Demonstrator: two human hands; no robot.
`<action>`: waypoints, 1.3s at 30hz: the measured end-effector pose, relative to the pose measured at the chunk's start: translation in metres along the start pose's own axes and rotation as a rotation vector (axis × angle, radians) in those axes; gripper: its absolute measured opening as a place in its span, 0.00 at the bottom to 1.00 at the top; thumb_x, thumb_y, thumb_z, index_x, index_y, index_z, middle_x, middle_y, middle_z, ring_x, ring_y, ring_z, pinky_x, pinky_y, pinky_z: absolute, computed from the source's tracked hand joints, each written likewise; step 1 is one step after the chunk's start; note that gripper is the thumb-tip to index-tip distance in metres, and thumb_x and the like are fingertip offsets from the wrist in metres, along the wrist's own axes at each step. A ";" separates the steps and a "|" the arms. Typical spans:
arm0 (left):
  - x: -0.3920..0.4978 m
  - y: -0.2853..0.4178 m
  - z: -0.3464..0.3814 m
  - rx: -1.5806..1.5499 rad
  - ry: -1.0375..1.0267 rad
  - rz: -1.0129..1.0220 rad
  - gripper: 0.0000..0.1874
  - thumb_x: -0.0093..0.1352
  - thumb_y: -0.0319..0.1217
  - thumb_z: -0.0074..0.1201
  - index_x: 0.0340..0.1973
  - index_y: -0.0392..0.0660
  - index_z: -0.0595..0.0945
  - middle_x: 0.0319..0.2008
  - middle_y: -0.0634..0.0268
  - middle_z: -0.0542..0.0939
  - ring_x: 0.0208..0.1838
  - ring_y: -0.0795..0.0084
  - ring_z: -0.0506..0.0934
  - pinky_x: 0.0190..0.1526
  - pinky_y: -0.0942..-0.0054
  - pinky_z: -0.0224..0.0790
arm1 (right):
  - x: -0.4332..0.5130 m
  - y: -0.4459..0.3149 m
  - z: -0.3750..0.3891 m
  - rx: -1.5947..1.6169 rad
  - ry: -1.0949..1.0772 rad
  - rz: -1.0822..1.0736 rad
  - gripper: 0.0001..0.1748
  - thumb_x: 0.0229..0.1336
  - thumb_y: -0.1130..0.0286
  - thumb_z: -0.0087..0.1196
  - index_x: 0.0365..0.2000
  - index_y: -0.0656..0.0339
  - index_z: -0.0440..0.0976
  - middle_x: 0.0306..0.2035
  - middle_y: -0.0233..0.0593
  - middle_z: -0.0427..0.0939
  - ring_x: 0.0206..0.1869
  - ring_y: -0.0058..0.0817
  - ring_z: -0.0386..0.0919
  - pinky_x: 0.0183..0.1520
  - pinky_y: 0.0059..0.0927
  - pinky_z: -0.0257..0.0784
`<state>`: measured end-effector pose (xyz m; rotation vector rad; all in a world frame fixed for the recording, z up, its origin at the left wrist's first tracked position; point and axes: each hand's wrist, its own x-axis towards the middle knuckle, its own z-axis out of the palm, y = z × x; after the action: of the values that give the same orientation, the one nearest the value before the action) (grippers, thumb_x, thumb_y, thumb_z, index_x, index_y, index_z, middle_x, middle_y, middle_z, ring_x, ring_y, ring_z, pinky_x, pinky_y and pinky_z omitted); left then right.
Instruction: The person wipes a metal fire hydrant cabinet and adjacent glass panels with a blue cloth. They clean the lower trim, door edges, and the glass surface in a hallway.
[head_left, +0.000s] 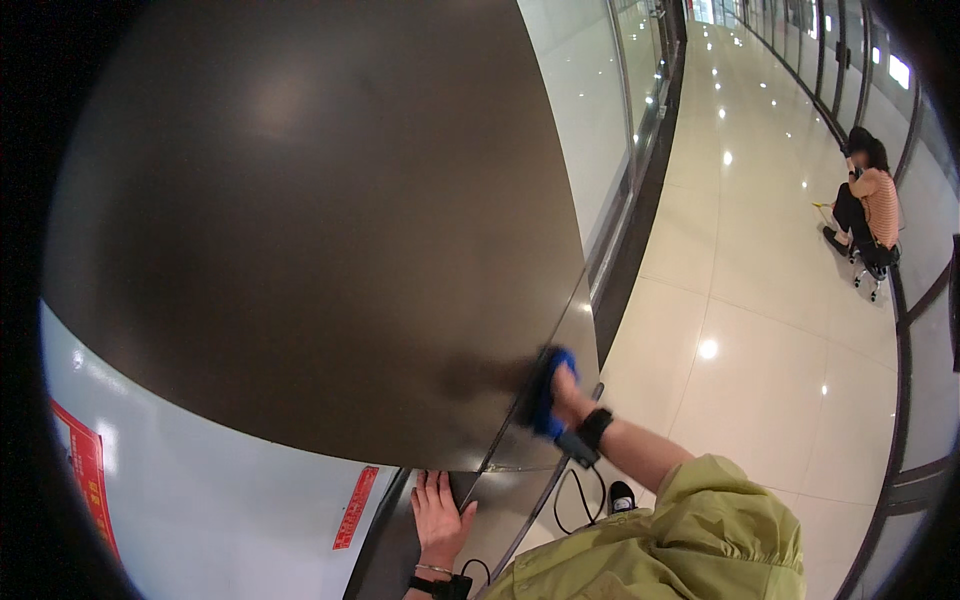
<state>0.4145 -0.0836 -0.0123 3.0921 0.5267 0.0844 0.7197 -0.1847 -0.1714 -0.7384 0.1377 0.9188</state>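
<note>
My right hand (568, 394) grips a blurred blue and dark handheld object (546, 401) and holds it against a smooth dark brown panel (322, 247), over the narrow seam near its right side. I cannot tell exactly what kind of object it is. Lower down, my left hand (436, 517) rests with fingers spread on the dark surface just below the panel's bottom edge, holding nothing. Both wrists wear black bands.
A black cable (577, 501) hangs by my right wrist, near my shoe (621, 496). White panelling (247, 510) with a red label (355, 508) lies left. Rightward runs a glossy tiled corridor floor (757, 360); a person (874, 199) sits on a wheeled stool (874, 270) by glazed partitions.
</note>
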 end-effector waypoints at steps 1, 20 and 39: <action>0.000 0.000 0.000 0.004 -0.004 -0.002 0.44 0.61 0.44 0.64 0.65 0.34 0.62 0.67 0.47 0.60 0.72 0.42 0.56 0.69 0.43 0.48 | 0.013 -0.038 0.006 0.013 0.002 -0.267 0.38 0.70 0.38 0.30 0.69 0.52 0.59 0.68 0.40 0.65 0.68 0.39 0.64 0.73 0.48 0.53; -0.004 -0.003 0.002 0.048 0.024 0.036 0.42 0.63 0.48 0.60 0.65 0.35 0.64 0.66 0.49 0.64 0.71 0.42 0.58 0.68 0.41 0.51 | -0.016 -0.170 0.149 -1.207 0.605 -1.315 0.23 0.59 0.82 0.38 0.55 0.79 0.62 0.65 0.72 0.57 0.68 0.66 0.56 0.70 0.55 0.54; -0.011 0.011 -0.021 -0.019 0.029 0.012 0.40 0.67 0.42 0.58 0.68 0.35 0.61 0.69 0.49 0.61 0.72 0.43 0.56 0.71 0.43 0.49 | -0.113 -0.206 0.275 -1.399 0.221 -1.965 0.17 0.43 0.71 0.54 0.33 0.76 0.74 0.64 0.70 0.57 0.70 0.72 0.49 0.61 0.82 0.45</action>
<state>0.4067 -0.0982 0.0078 3.0806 0.5047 0.1335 0.7534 -0.1657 0.1884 -1.6413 -1.0114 -1.1787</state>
